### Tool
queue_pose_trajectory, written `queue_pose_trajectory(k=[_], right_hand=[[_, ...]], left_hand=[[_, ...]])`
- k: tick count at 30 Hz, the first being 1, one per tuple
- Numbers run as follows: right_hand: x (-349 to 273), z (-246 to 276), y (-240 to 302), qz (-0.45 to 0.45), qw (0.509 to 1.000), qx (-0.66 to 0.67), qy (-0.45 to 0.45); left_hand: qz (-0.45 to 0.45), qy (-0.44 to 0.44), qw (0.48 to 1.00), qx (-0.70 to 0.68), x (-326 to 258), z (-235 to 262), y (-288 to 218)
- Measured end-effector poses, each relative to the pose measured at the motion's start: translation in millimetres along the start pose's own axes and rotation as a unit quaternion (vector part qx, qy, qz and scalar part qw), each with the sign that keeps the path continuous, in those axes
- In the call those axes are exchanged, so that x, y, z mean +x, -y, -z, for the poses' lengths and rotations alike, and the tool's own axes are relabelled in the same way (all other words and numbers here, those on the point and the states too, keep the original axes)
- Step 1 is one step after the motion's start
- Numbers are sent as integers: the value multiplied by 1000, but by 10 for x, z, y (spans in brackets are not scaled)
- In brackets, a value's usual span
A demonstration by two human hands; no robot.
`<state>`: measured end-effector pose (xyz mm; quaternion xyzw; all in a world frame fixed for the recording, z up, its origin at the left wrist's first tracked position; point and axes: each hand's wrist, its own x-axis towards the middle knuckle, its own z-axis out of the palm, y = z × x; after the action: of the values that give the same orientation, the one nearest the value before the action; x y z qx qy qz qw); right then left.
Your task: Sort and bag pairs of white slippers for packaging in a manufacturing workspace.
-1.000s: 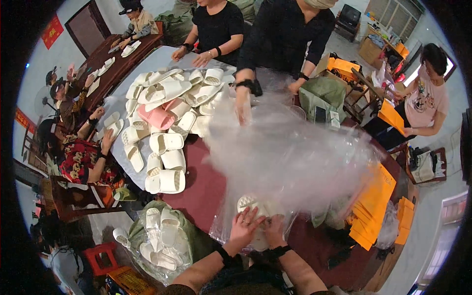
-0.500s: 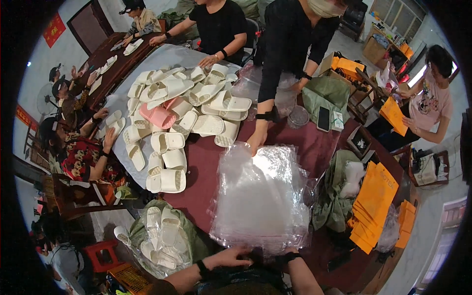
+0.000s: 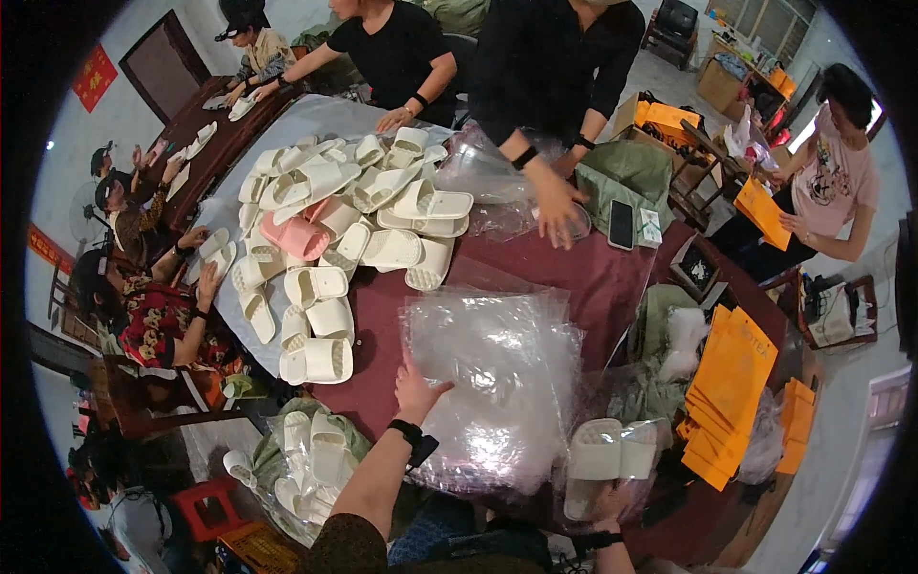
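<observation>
Left hand (image 3: 419,390) spread flat on clear bag stack (image 3: 492,383); right hand (image 3: 612,499) gripping cream slippers (image 3: 612,450) — best kept paired, stack pinned.

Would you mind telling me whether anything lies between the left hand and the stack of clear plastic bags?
Nothing visible does: the left hand already rests on the near left edge of the stack of clear plastic bags. The right hand holds a pair of cream slippers just beside it.
</observation>
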<state>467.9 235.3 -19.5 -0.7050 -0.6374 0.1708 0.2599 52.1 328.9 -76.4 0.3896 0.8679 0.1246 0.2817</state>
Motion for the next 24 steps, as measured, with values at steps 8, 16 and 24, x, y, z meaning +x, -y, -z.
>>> queue_pose_trajectory(k=[8,16,24], right_hand=[[64,362,-1,52,992,113,8],[439,-30,1479,120,965,233,33],[401,-1357,1370,52,987,139,58]], left_hand=[[-71,-33,994,81,-174,-259,-235],[-96,-13,989,116,-397,-407,10],[-121,41,903,-410,-670,-83,315]])
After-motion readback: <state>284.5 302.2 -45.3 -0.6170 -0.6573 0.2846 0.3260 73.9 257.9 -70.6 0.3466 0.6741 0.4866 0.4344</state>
